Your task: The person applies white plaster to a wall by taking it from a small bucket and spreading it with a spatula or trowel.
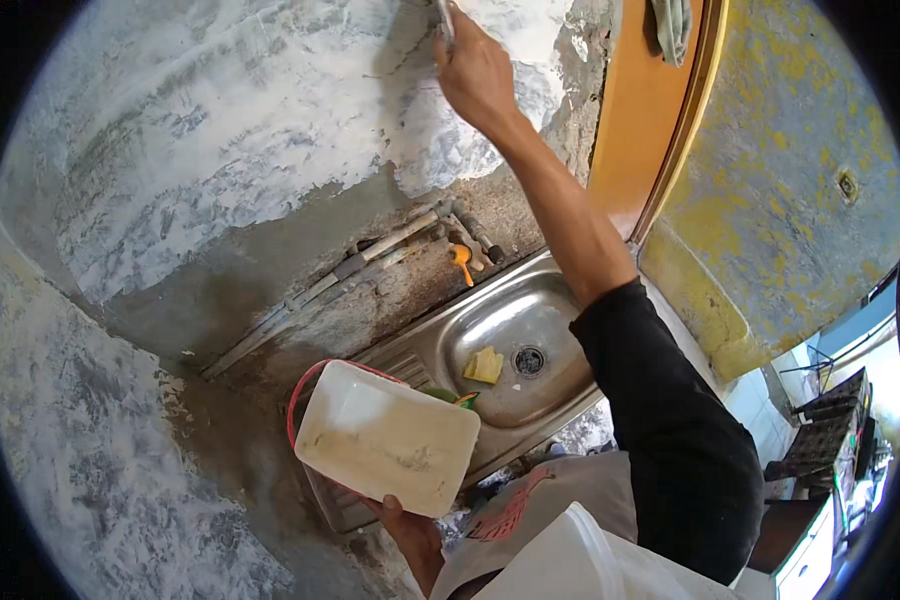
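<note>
**Putty tray in one hand, blade on the wall with the other**

Nearest the camera sits the white plastic tray [388, 438], a shallow rectangular tub smeared inside with pale putty, held out level over the corner of the steel sink [500, 330]. Left hand [410, 528] grips it from below at the near edge, fingers clenched under the rim with the thumb on top. It looks light and fairly stiff, though thin plastic of this kind may flex, and a wet coating would make the rim slippery; a hold under the base seems steadier than a pinch at one edge. Right hand [477, 72] is stretched up to the patchy grey wall [220, 150], fingers closed around a narrow scraper [444, 18], mostly cut off at the top edge. A yellow sponge [484, 366] lies in the sink beside the drain, and an orange-handled tap [460, 258] stands behind it
</note>
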`<state>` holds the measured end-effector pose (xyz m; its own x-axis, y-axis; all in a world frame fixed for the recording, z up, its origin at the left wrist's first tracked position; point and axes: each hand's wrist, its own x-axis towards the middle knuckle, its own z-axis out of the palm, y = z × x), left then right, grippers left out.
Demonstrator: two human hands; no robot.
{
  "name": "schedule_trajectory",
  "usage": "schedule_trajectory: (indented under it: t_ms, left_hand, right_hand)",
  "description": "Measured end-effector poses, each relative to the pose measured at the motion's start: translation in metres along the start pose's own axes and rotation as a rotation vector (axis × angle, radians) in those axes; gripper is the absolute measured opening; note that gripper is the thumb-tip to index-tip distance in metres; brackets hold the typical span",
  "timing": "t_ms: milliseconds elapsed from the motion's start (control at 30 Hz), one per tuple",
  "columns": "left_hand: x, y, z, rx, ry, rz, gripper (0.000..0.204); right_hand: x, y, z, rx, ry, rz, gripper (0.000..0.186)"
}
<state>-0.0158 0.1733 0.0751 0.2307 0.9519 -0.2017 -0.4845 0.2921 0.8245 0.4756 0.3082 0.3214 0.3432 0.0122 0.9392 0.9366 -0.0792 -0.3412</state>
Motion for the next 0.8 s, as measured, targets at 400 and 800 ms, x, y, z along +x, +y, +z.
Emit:
schedule_trajectory:
  t_ms: [400,800]
  left_hand:
    - [-0.008,0.000,-0.008,0.002,0.001,-0.022,0.121]
    - [-0.001,-0.005,-0.042,-0.117,-0.050,-0.018,0.125]
  right_hand:
    - [0.014,0.152,-0.059,-0.331,0.183,0.248,0.041]
    - [-0.025,-0.062,-0.046,1.036,0.005,0.782,0.027]
